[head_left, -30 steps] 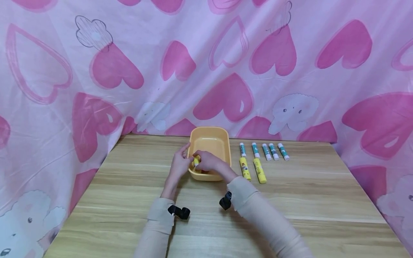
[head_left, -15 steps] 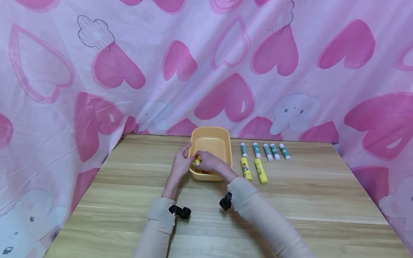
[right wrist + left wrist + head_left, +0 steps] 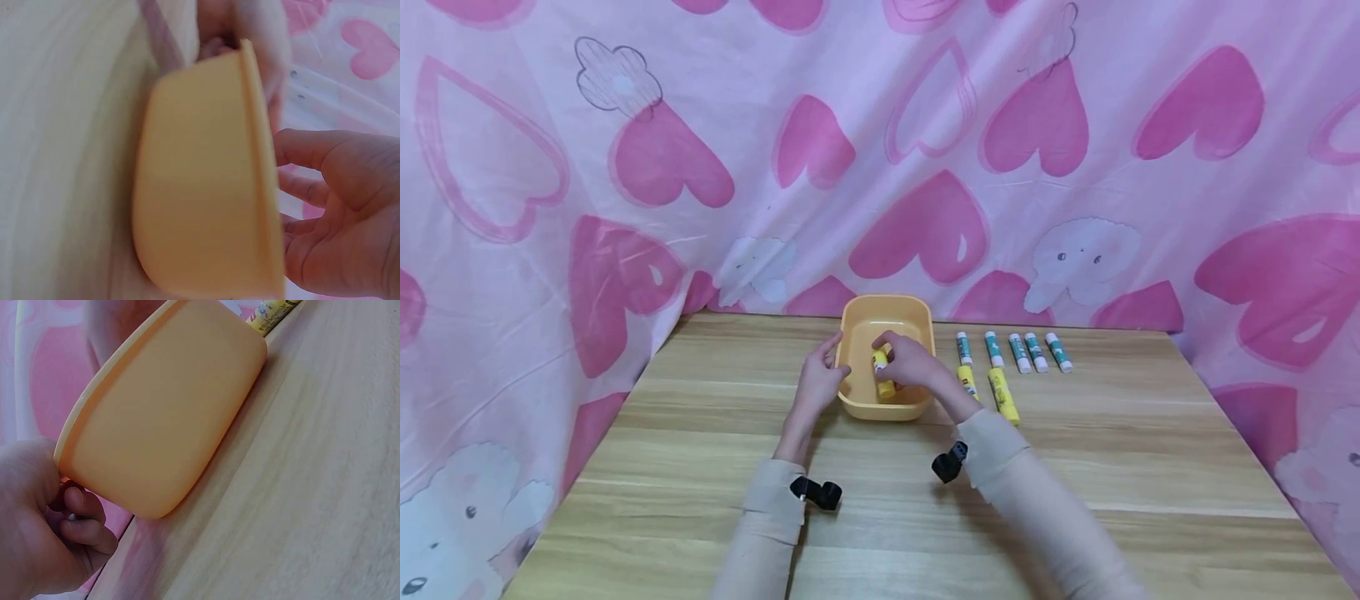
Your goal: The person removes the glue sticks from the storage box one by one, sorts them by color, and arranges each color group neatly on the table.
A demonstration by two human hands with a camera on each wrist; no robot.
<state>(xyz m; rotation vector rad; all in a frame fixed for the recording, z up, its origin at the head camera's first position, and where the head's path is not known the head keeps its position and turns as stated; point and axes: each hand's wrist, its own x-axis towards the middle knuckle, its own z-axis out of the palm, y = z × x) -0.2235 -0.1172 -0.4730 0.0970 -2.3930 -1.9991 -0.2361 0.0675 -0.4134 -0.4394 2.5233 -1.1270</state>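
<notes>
In the head view my left hand (image 3: 820, 382) grips the left rim of a yellow-orange plastic basin (image 3: 885, 412), thumb at the rim and fingers outside. The left wrist view shows that hand's fingers curled against the wall of the basin (image 3: 162, 412). My right hand (image 3: 916, 367) reaches inside from the right and holds a yellow glue stick (image 3: 886, 389) between thumb and fingers, low in the basin. In the right wrist view the basin wall (image 3: 200, 175) hides the fingertips of the right hand (image 3: 350, 212) and the glue stick.
Right of the basin, two more yellow glue sticks (image 3: 1003, 397) lie on the wooden table (image 3: 1112, 467). Behind them is a row of several smaller teal-and-white glue sticks (image 3: 1019, 353). A pink heart-patterned cloth (image 3: 925, 225) hangs along the table's back edge.
My right hand has moved right within the basin, bringing the yellow glue stick away from the left wall and the left thumb. The left hand stays at the rim.
</notes>
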